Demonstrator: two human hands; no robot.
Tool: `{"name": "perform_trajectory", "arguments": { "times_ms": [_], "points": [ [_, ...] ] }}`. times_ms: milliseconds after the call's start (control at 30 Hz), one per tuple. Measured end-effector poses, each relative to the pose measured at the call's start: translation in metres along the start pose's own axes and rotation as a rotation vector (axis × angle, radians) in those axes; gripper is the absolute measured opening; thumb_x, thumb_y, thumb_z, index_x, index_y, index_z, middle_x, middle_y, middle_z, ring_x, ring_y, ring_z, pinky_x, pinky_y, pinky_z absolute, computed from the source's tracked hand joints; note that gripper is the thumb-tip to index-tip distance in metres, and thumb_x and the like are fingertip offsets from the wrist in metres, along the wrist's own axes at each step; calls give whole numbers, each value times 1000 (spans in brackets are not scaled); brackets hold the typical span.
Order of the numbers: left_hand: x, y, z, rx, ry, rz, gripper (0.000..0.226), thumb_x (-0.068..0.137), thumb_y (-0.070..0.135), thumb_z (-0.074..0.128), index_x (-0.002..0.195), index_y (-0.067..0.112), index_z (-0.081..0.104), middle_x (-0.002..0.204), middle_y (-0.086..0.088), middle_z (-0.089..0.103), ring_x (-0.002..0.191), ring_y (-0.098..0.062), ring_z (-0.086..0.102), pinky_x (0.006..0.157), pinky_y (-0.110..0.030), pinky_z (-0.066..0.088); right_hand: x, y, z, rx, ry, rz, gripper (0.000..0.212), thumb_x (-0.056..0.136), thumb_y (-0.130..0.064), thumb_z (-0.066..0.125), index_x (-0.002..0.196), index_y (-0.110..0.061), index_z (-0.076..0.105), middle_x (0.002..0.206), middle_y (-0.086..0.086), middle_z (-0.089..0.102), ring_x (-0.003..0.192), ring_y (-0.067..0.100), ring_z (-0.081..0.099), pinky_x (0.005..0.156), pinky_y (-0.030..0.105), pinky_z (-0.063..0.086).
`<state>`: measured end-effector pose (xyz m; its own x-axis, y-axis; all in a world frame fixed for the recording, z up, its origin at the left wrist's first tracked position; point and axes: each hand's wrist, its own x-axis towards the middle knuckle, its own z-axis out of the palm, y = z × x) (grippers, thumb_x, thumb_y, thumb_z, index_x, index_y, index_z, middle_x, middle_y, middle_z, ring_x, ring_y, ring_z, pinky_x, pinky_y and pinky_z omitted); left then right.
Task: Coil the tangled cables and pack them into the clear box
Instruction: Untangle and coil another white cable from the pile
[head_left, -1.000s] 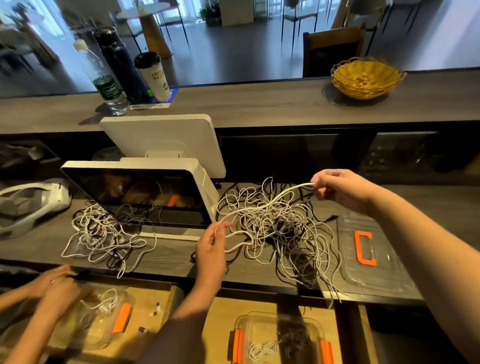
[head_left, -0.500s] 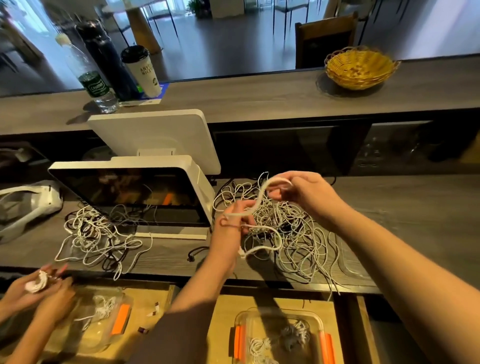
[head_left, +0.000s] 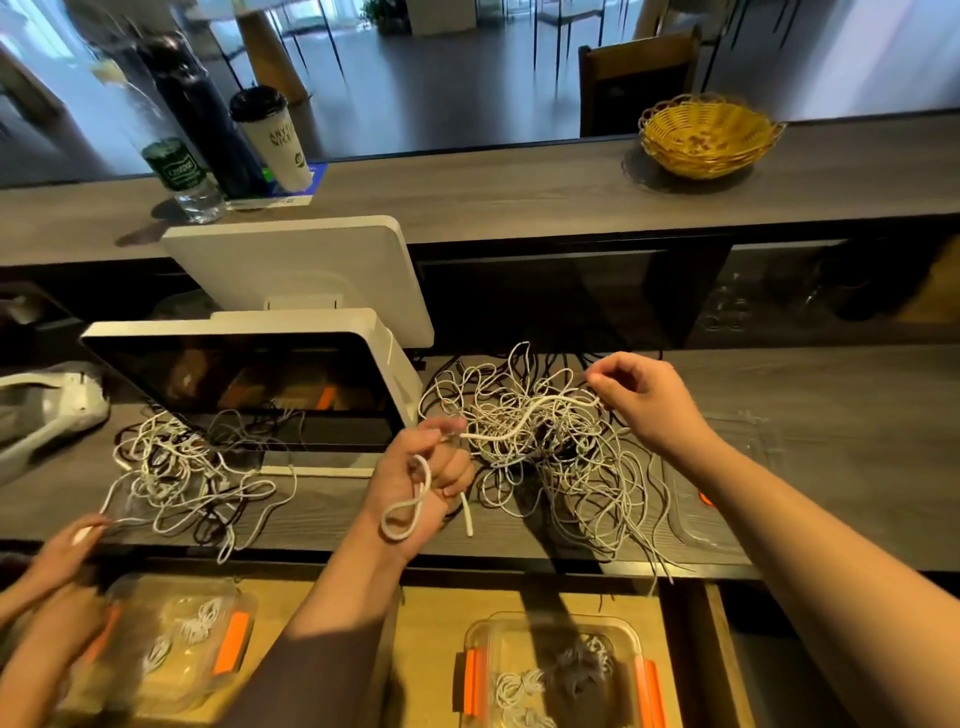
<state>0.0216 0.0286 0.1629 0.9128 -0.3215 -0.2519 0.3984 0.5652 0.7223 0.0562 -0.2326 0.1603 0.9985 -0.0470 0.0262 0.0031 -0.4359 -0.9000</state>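
My left hand (head_left: 422, 480) curls its fingers round a smooth white cable (head_left: 524, 421), one loop hanging over my palm. My right hand (head_left: 644, 397) pinches its far end above the tangled pile (head_left: 550, 457) of thin cords. The clear box (head_left: 556, 675), orange-latched, sits below the counter.

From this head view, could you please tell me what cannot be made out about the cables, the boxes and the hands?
- Tangled cables: single cables cannot be traced; they overlap, and the right hand covers part.
- Clear box: its near side is cut off by the bottom edge.
- Box lid: largely hidden under the right forearm.
- Thick white cable: its path inside the left hand is hidden by the fingers.
- Bottle label: blurred.
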Motion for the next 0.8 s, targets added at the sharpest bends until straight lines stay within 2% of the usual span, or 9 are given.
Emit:
{"name": "perform_trajectory", "arguments": {
  "times_ms": [67,167,300,400,467,567,667,733,800],
  "points": [
    [1,4,2,183,174,-31,44,64,52,88,60,19,58,43,8,38,38,-7,34,42,-20,29,2,9,1,-35,19,31,16,98,-12,55,98,-18,70,91,2,69,80,18,65,68,28,52],
    [3,5,-1,423,478,59,40,86,50,68,67,16,58,51,4,37,46,-11,32,49,-23,28,6,19,-1,-190,-37,-13,24,95,-2,52,95,-21,68,98,-2,61,86,16,61,72,26,48],
    [0,5,-2,632,518,258,59,79,46,79,69,-8,59,57,-8,43,51,-17,37,56,-27,32,18,23,0,-475,-218,-115,10,96,-13,59,103,-14,66,98,-1,58,89,16,57,75,25,41],
    [0,16,-2,779,590,374,51,82,27,80,50,5,48,42,6,38,42,-4,33,49,-16,34,23,32,-5,-643,-392,53,14,101,-26,54,100,-15,63,93,3,65,79,18,60,66,28,43],
    [0,21,-6,945,623,448,51,80,25,82,51,-2,50,42,7,42,43,-3,39,52,-13,37,20,35,-14,-543,-433,174,18,102,-27,52,103,-15,65,92,3,67,77,18,64,66,28,51],
    [-2,19,-6,1180,588,392,39,75,32,86,56,8,60,55,7,61,67,-4,64,69,-22,50,11,25,-18,-475,-427,146,16,101,-26,53,104,-17,66,87,-1,66,79,17,65,67,24,52],
    [1,15,14,1392,476,233,25,73,50,83,78,28,73,99,5,75,98,-15,68,82,-29,51,10,2,-5,-614,-414,-17,22,101,-32,53,98,-16,67,82,-1,65,72,14,60,65,29,49],
    [4,14,24,1520,411,187,42,76,60,77,109,35,73,105,3,74,86,-12,67,78,-27,50,10,-12,7,-711,-438,-108,26,102,-32,51,96,-12,68,81,0,63,73,17,58,64,30,44],
    [6,10,30,1625,350,173,58,79,61,73,130,38,62,85,3,72,65,-5,58,76,-28,51,6,-24,16,-750,-452,-176,27,102,-32,51,100,-12,69,87,3,66,81,20,61,72,34,50]
  ]
}}
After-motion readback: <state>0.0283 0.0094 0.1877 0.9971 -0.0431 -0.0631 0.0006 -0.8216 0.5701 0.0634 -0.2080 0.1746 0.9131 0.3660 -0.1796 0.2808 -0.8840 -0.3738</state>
